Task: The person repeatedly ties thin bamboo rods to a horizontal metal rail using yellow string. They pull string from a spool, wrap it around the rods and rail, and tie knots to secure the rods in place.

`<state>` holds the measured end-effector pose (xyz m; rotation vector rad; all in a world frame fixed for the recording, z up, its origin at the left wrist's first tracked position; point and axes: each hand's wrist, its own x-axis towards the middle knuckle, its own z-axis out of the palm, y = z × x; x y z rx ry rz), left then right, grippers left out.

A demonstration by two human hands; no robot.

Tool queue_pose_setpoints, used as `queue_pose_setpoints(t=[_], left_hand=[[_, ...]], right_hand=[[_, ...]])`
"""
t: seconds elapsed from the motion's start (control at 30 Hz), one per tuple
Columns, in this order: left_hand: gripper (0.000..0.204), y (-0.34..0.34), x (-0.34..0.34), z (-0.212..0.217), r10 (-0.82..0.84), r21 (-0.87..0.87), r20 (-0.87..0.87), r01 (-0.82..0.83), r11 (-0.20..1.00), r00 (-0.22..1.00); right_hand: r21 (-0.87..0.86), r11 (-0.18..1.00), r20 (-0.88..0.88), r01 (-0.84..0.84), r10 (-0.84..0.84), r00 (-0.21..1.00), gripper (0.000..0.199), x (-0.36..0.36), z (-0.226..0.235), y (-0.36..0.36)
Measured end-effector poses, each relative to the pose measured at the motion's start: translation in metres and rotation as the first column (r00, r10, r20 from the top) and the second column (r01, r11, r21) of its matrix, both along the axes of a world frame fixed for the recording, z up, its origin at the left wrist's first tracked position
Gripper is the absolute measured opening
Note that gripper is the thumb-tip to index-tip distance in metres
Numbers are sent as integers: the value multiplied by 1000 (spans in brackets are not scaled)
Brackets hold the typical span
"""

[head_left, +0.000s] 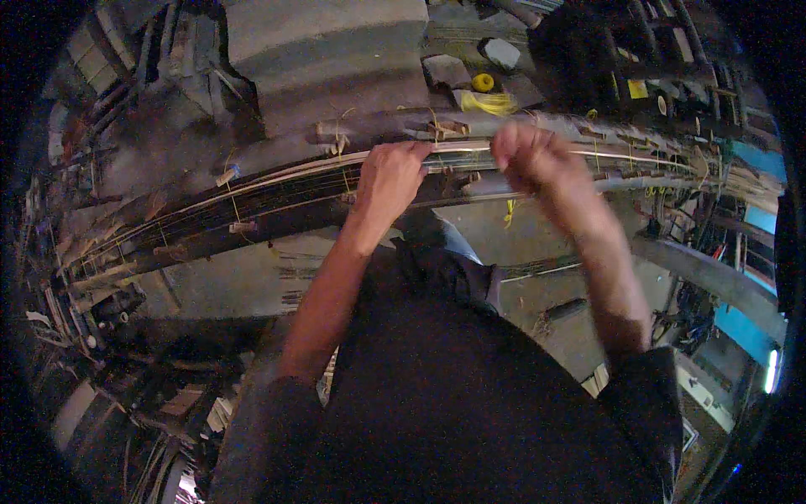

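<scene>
A long, bowed bundle of thin strands and pale strips (294,175) runs from side to side in front of me, between two dark beams fitted with short wooden pegs (449,128). My left hand (390,175) is closed at the middle of the bundle, its bent fingertips on a pale strip (466,144); what lies under the fingers is partly hidden. Over the bundle, a little to the right, is my right hand (541,160). Motion blurs it, so its grip is unclear. Thin yellow ties (235,207) cross the strands at several pegs.
Beyond the far beam lie a yellow roll (483,82), a bunch of yellow cord (489,102) and a pale block (501,54). Dark racks and timber crowd both sides. A dark, elongated object (565,310) rests on the floor (537,235) at the near right.
</scene>
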<state>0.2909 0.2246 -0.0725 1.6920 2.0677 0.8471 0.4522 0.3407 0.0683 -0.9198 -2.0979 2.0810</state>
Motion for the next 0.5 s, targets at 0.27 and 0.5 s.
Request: queue_pose_setpoints(t=[0.27,0.5], left_hand=[[25,4,-13,28,176,9,103,-178,984,979],[23,12,-6,12,35,-107,58,-28,994,998]], right_hand=[[610,706,571,-361,-76,817,61,6,-76,-57],[697,326,677,-639,-4,736,27,-8,-73,-7]])
